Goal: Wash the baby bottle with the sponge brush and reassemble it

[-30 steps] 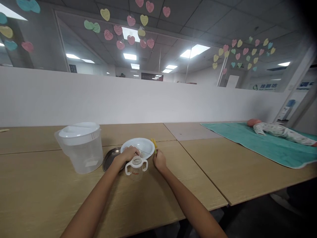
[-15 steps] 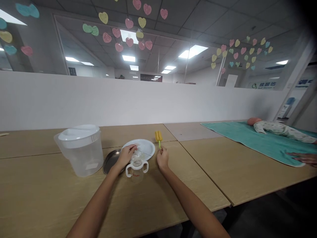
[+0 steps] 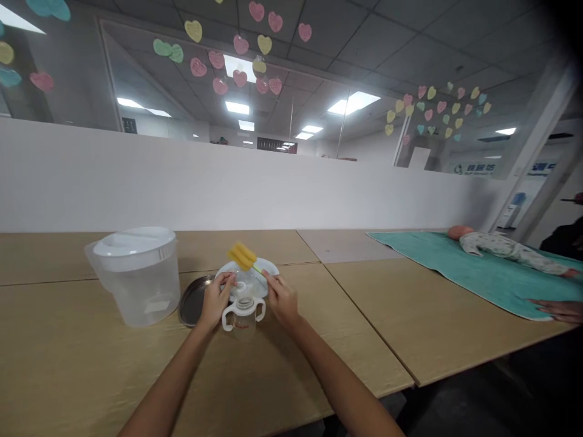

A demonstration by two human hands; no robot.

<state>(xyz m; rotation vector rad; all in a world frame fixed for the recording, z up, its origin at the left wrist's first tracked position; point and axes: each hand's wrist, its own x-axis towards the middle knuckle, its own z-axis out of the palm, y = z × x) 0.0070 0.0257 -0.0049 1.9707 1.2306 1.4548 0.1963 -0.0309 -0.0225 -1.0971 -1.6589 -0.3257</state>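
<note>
My right hand (image 3: 283, 300) grips the thin green handle of a bottle brush with a yellow sponge head (image 3: 243, 255). The sponge is tilted to the left, above a white plate (image 3: 269, 268). My left hand (image 3: 217, 298) is closed, its fingertips pinched at the plate's left side beside a clear, whitish piece (image 3: 243, 287). Exactly what those fingers hold is too small to make out. Just in front of the plate a clear baby bottle (image 3: 245, 321) stands upright and uncapped, with two white handles. Neither hand touches it.
Left of my hands stand a dark metal dish (image 3: 193, 301) and a clear plastic bucket with a white lid (image 3: 141, 279). On the right, a baby doll (image 3: 505, 246) lies on a green towel (image 3: 423, 258). Another person's hand (image 3: 560, 309) rests at the towel's edge.
My right hand has moved left towards my left hand, swinging the sponge from upright to tilted left over the plate. My left hand stays by the plate. The view has shifted slightly.
</note>
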